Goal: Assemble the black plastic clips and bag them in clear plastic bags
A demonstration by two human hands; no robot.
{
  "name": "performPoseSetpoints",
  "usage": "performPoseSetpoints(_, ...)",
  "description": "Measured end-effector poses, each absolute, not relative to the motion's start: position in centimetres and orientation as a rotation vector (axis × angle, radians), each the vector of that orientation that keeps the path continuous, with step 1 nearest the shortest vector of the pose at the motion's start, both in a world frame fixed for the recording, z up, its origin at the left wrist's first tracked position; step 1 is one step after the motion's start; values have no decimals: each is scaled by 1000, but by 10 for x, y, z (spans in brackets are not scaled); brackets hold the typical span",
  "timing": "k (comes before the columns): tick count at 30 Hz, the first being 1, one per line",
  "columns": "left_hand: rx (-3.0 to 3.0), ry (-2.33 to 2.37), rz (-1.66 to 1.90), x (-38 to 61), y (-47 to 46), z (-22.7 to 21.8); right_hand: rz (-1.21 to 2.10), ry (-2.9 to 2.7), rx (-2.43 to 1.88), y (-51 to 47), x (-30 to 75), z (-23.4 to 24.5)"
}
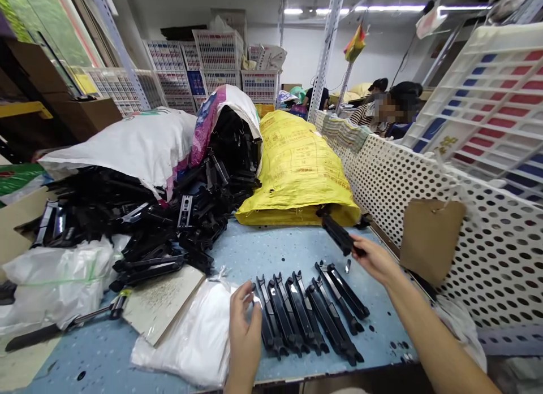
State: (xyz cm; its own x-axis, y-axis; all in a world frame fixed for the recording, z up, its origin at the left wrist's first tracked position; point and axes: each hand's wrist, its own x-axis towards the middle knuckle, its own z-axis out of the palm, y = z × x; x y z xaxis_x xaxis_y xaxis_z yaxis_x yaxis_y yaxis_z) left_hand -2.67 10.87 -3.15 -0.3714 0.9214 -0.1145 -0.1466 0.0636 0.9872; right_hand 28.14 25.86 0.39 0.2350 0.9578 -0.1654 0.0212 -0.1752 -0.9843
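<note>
My right hand (375,258) grips the near end of a long black plastic part (337,233), whose far end is at the mouth of a yellow woven sack (301,168). Close to the table's front edge, my left hand (245,326) has its fingers apart and holds nothing. It is beside a row of several similar black parts (292,315), laid side by side on the blue tabletop (254,252). A small shiny metal piece (348,266) lies below the held part. Left of my left hand are white plastic bags (190,337).
Black parts (161,224) spill from white sacks (127,139) at left. A hammer-like tool (80,319) lies beside a square board (163,303). A perforated white panel (382,173) with a brown card (432,238) borders the right. Co-workers (399,105) are beyond it.
</note>
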Motion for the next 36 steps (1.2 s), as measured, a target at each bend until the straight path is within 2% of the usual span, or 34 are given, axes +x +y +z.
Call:
performPoseSetpoints(4,640,985,1369,7,119,-5,1653,-873,-1174,175,229,1)
performPoseSetpoints(8,398,665,1378,19,121,13,1902,-894,-1038,122,171,1)
performPoseSetpoints(10,357,675,1421,13,117,19,1737,-1094,-1093,109,154,2)
performPoseSetpoints(13,373,703,1457,-2,109,24,1133,-1613,-1143,96,142,9)
performPoseSetpoints(16,396,874,1461,-14,101,25,752,-2142,-854,91,138,24)
performPoseSetpoints(18,454,1003,1424,-19,95,26,602,-2261,-743,98,137,36)
performPoseSetpoints(22,613,1084,1273,-21,79,30,282,-2200,-895,133,130,48)
performPoseSetpoints(25,739,1169,1307,-18,71,29,399,-2263,-907,152,121,46)
performPoseSetpoints(28,934,1297,1468,-18,71,24,847,-2129,-977,151,113,39)
performPoseSetpoints(31,1002,1375,1478,-25,76,17,1202,-1953,-1034,137,112,27)
performPoseSetpoints(33,896,1424,1461,-31,82,14,1166,-2050,-998,121,114,16)
performPoseSetpoints(36,688,1394,1396,-35,87,13,696,-2362,-887,94,113,-2)
